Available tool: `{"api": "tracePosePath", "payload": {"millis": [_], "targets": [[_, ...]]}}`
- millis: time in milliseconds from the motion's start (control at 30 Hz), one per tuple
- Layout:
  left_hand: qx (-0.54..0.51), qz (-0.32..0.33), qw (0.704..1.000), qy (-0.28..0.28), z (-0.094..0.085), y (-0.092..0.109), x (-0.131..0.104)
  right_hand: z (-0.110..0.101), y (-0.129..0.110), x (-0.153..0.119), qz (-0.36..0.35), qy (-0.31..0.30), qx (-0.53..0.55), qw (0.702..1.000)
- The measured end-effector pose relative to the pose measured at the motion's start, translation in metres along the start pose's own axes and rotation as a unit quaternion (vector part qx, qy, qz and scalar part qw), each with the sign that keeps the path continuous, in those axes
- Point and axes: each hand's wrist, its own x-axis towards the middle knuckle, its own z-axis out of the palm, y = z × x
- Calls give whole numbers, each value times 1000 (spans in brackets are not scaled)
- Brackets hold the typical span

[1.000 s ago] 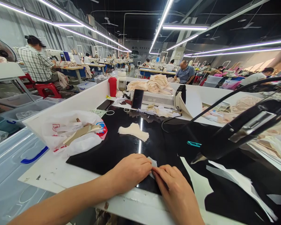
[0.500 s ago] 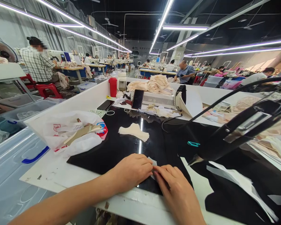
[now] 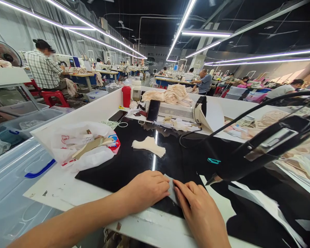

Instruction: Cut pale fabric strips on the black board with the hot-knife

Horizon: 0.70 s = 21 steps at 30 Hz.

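A small, thin grey piece (image 3: 172, 191), fabric or paper by its look, lies on the black work surface (image 3: 126, 168) near the front edge. Its left side is under the curled fingers of my left hand (image 3: 150, 189). At its right side, my right hand (image 3: 200, 205) pinches the edge with thumb and forefinger. The fingertips partly hide how each hand grips it. Beyond my hands lies a flat stack of cream fabric pieces (image 3: 150, 146), cut to a curved shape. To the right rests a pale curved template-like sheet (image 3: 220, 203).
A black tool with a pointed tip (image 3: 248, 155) juts in from the right, its cable arching behind. A white plastic bag of scraps (image 3: 85, 144) is at left. Teal snips (image 3: 214, 161), a phone (image 3: 153, 110) and a cream fabric heap (image 3: 177, 93) lie farther back. Co-workers sit beyond.
My right hand has shifted slightly right, away from my left, so more of the grey piece shows between them. My left hand has barely moved.
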Motion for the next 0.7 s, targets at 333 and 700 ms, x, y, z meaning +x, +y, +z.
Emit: {"api": "tracePosePath", "payload": {"millis": [333,700], "targets": [[5,11,1000,-5,3,0,1,3,-1,2,-25,-4,-8,1000],[5,6,1000,2,4,-1,-1,-4,-9,3,-42,25,-37,998]]}}
